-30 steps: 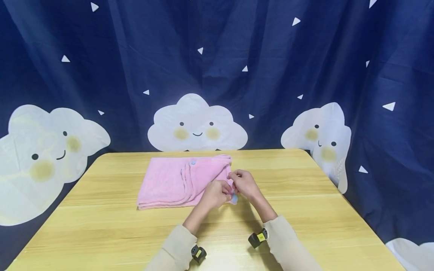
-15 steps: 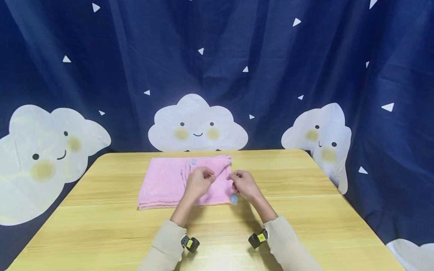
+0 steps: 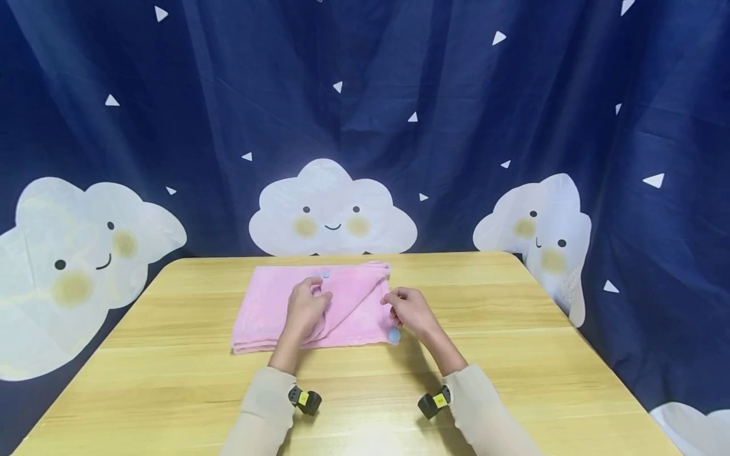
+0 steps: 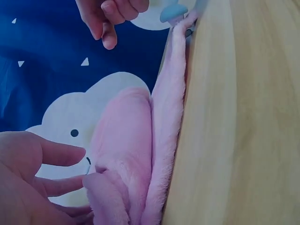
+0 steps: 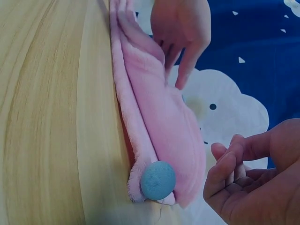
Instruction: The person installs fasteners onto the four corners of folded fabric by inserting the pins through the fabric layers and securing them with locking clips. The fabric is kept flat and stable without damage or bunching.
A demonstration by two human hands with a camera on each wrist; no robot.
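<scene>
A folded pink plush towel (image 3: 356, 310) lies on the table, with a diagonal flap on its right half. At its near right corner sits a round blue button (image 3: 394, 335), mushroom-shaped in the left wrist view. A smaller blue spot (image 3: 326, 274) shows near the far edge. My left hand (image 3: 305, 309) is over the towel's middle; in the left wrist view its fairly straight fingers (image 4: 63, 185) touch or nearly touch a raised fold. Beside the towel's right edge, my right hand (image 3: 412, 311) has loosely curled fingers, with nothing visible in them in the right wrist view.
The wooden table (image 3: 171, 392) extends around the towel, its far edge against a dark blue curtain (image 3: 365, 95) with white clouds and triangles. Each wrist wears a small black camera, the left one (image 3: 305, 401) and the right one (image 3: 433, 402).
My left hand has moved left from the towel's right corner to its middle, uncovering the blue button and the diagonal flap. My right hand has barely moved.
</scene>
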